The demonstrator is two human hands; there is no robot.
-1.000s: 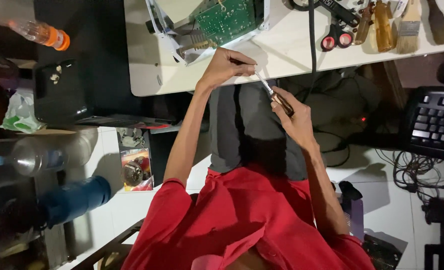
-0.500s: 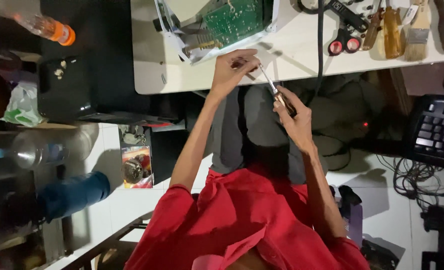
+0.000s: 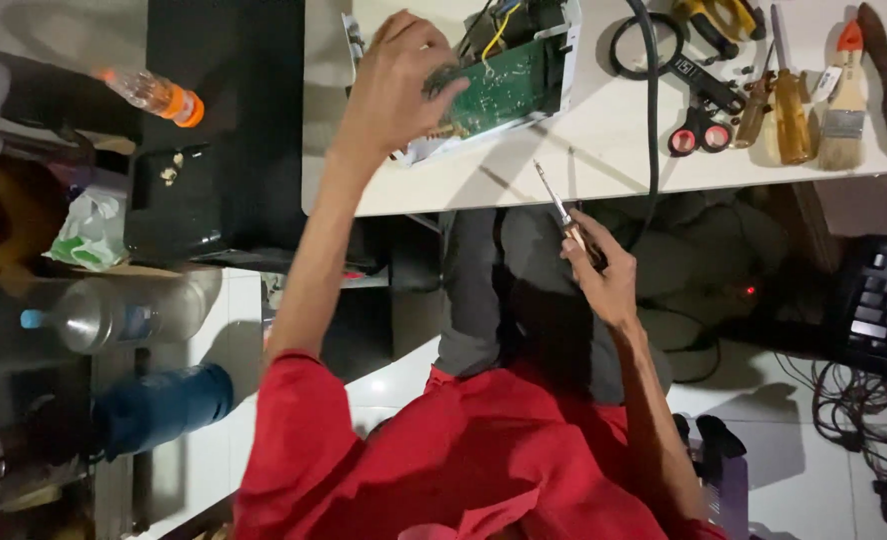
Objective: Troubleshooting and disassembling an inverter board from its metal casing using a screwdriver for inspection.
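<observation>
Landmark: the green circuit board (image 3: 509, 85), sitting in its white open casing (image 3: 564, 60) on the pale table (image 3: 604, 165); every place below is told from it.
Why the board lies so: it rests face up inside the opened casing, near the table's near edge, so its parts are exposed and within reach of both arms.
Left hand (image 3: 394, 85): lies on the board's left end, fingers curled down over the board and the casing's edge, touching both; it looks to be steadying the unit. How tightly it grips, I cannot tell.
Right hand (image 3: 604, 270): below and right of the board, off the table's edge above the lap, closed around a screwdriver's handle.
Screwdriver (image 3: 564, 215): held slanted, tip pointing up and left toward the board, though apart from it and not touching.
Why the tool is held so: pinched low on the handle with the shaft free, a grip that suits aiming the tip.
Black cable (image 3: 650, 120): runs down the table just right of the board.
Spare tools: a paintbrush (image 3: 844, 95) and an amber-handled screwdriver (image 3: 790, 105) lie well to the board's right.
Bottle: an orange-capped bottle (image 3: 154, 95) lies far left of the board, off the table.
</observation>
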